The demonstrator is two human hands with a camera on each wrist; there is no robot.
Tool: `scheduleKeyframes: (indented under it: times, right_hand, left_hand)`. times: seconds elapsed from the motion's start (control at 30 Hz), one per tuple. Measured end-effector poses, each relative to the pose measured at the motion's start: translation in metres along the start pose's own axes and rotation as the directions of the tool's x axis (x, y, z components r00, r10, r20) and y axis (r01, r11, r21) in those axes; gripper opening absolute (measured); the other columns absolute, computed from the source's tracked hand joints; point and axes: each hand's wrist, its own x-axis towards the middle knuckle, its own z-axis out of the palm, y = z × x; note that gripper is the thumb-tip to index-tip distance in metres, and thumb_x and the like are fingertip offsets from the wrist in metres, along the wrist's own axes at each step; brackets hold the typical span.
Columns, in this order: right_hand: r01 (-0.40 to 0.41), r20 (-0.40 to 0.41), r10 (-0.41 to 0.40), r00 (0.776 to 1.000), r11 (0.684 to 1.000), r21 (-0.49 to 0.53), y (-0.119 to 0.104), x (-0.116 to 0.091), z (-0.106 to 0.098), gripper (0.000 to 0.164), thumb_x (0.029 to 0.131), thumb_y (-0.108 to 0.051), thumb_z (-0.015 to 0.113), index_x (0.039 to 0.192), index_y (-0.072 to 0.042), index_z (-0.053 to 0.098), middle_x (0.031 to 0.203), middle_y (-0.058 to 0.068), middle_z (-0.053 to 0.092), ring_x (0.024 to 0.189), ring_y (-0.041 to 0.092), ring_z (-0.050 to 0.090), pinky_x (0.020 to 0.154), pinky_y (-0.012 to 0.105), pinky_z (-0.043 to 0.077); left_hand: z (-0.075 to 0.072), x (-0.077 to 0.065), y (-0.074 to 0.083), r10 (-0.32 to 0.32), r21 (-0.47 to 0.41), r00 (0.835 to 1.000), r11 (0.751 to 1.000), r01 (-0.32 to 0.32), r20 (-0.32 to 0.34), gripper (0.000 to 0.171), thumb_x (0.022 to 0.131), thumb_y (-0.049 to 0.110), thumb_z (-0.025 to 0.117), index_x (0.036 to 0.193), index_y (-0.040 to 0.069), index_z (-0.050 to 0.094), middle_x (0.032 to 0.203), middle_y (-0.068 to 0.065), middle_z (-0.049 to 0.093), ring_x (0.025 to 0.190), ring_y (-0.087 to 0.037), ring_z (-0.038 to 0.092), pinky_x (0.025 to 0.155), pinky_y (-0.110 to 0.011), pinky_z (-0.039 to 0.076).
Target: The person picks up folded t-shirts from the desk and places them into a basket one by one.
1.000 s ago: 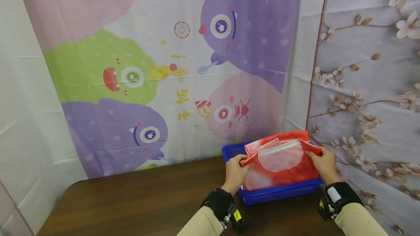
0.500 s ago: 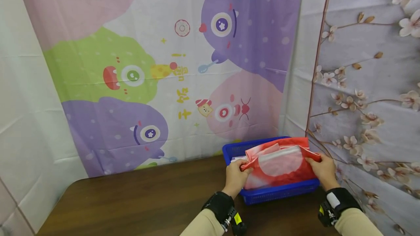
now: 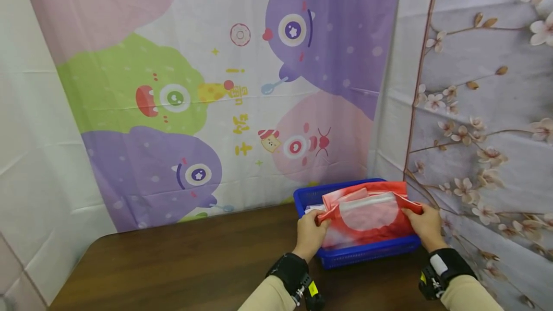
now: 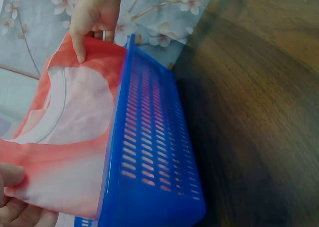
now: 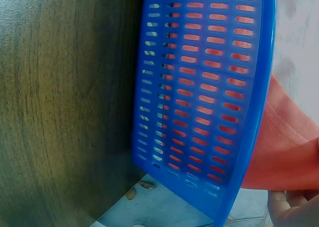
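A folded red and pale pink T-shirt [image 3: 369, 217] with a white neckband lies in a blue plastic basket [image 3: 367, 255], rising above its rim. My left hand [image 3: 310, 235] pinches the shirt's left edge between thumb and fingers. On the other side, my right hand [image 3: 426, 227] grips the right edge the same way. In the left wrist view the shirt [image 4: 84, 102] is spread between both hands above the basket's slotted wall [image 4: 149, 137]. Red fabric shows through the slots in the right wrist view, where the right hand [image 5: 294, 207] is partly cut off.
Something white [image 3: 314, 209] lies in the basket's left side beside the shirt. The basket stands on a dark wooden table [image 3: 194, 258], near its right end. A cartoon-printed curtain [image 3: 242, 109] hangs behind, and a flower-printed one [image 3: 484, 124] on the right.
Both hands have lowered the shirt slightly into the basket, and the white thing at its left now shows. Over the last half second the hands have barely moved.
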Motion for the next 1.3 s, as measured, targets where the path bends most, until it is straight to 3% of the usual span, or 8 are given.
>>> scheduleKeyframes:
  times: [0.27, 0.5, 0.7, 0.87, 1.3]
  right_hand:
    - [0.084, -0.016, -0.084, 0.996, 0.996, -0.022, -0.008, 0.000, 0.006, 0.032, 0.083, -0.011, 0.067, 0.100, 0.015, 0.063, 0.100, 0.036, 0.064, 0.081, 0.042, 0.058, 0.061, 0.027, 0.039]
    - [0.197, 0.044, -0.194, 0.980, 0.976, -0.092, -0.009, 0.007, 0.025, 0.026, 0.082, -0.012, 0.068, 0.096, 0.010, 0.065, 0.092, 0.034, 0.066, 0.077, 0.043, 0.059, 0.064, 0.036, 0.042]
    - [0.138, 0.095, -0.126, 0.987, 0.982, -0.129, -0.013, 0.011, 0.033, 0.034, 0.085, -0.016, 0.065, 0.106, 0.010, 0.063, 0.104, 0.035, 0.064, 0.088, 0.048, 0.058, 0.074, 0.049, 0.045]
    - [0.138, 0.105, -0.123, 0.987, 0.979, -0.150, -0.012, 0.018, 0.035, 0.038, 0.086, -0.015, 0.062, 0.109, 0.014, 0.060, 0.106, 0.038, 0.061, 0.091, 0.053, 0.057, 0.077, 0.053, 0.045]
    - [0.180, 0.104, -0.164, 0.981, 0.971, -0.158, -0.020, 0.034, 0.032, 0.039, 0.082, -0.014, 0.061, 0.109, 0.014, 0.061, 0.102, 0.037, 0.063, 0.085, 0.053, 0.058, 0.067, 0.047, 0.045]
  left_hand:
    - [-0.019, 0.000, -0.018, -0.057, -0.035, 0.997, 0.998, 0.055, -0.061, 0.017, 0.084, 0.002, 0.068, 0.099, -0.006, 0.070, 0.085, -0.018, 0.074, 0.072, -0.021, 0.068, 0.063, -0.020, 0.054]
    - [-0.044, -0.013, -0.036, -0.160, -0.101, 0.982, 0.984, 0.150, -0.099, 0.016, 0.085, 0.003, 0.067, 0.096, -0.007, 0.068, 0.082, -0.019, 0.073, 0.068, -0.019, 0.068, 0.058, -0.015, 0.048]
    - [-0.068, -0.025, -0.047, -0.212, -0.126, 0.972, 0.972, 0.198, -0.103, 0.010, 0.086, 0.001, 0.065, 0.093, -0.006, 0.068, 0.082, -0.020, 0.072, 0.072, -0.025, 0.071, 0.059, -0.014, 0.049]
    - [-0.085, -0.031, -0.055, -0.222, -0.129, 0.968, 0.970, 0.206, -0.120, 0.009, 0.088, 0.000, 0.064, 0.093, -0.006, 0.068, 0.084, -0.020, 0.073, 0.074, -0.028, 0.072, 0.060, -0.014, 0.051]
    - [-0.105, -0.038, -0.060, -0.266, -0.196, 0.958, 0.950, 0.241, -0.111, 0.013, 0.090, 0.004, 0.062, 0.097, -0.006, 0.067, 0.087, -0.022, 0.073, 0.077, -0.028, 0.072, 0.062, -0.014, 0.053]
